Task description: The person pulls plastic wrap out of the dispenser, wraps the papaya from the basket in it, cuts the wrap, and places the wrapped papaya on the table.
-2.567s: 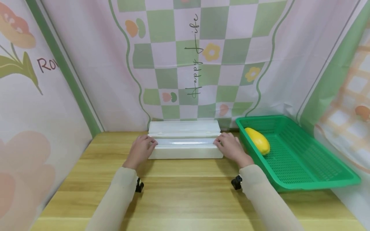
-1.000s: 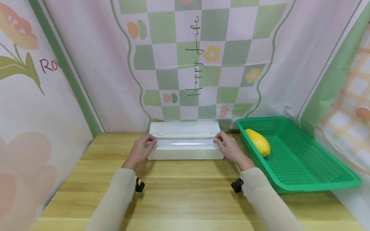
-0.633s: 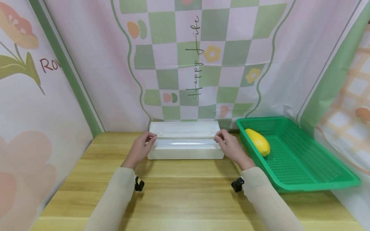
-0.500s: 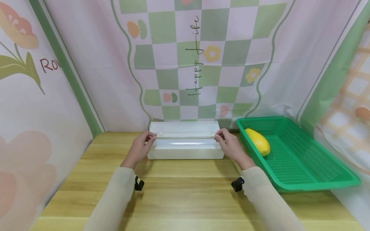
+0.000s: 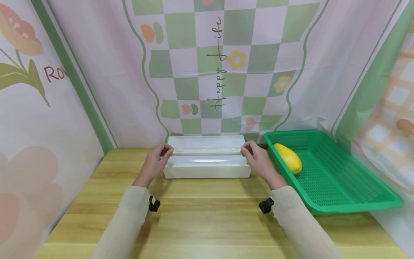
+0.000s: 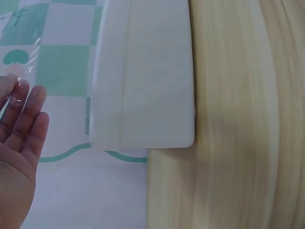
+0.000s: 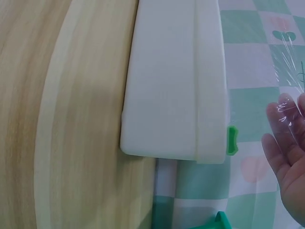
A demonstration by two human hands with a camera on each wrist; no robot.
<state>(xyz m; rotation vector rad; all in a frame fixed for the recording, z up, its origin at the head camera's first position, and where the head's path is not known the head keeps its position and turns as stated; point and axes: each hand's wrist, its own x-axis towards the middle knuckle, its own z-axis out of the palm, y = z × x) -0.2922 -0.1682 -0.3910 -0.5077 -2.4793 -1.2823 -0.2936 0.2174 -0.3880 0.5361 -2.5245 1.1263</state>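
A long white cling film dispenser (image 5: 207,172) sits at the back of the table, its lid (image 5: 207,141) tipped back and a shiny film roll (image 5: 208,159) inside. Above its left end, my left hand (image 5: 154,161) pinches one corner of the clear cling film (image 6: 34,55) between thumb and forefinger. On the opposite side my right hand (image 5: 260,162) pinches the other corner. The film is stretched between both hands, and faint glints show it in the wrist views. A small green piece (image 7: 232,140) sticks out at the dispenser's right end.
To the right stands a green plastic basket (image 5: 349,209) with a yellow, mango-like fruit (image 5: 289,158) inside. A patterned curtain (image 5: 213,72) hangs directly behind the dispenser. The wooden table (image 5: 207,223) stretches toward me.
Both hands have risen slightly from the roll and moved back toward the lid, drawing the film up. They have also spread a little apart. The dispenser stays in place.
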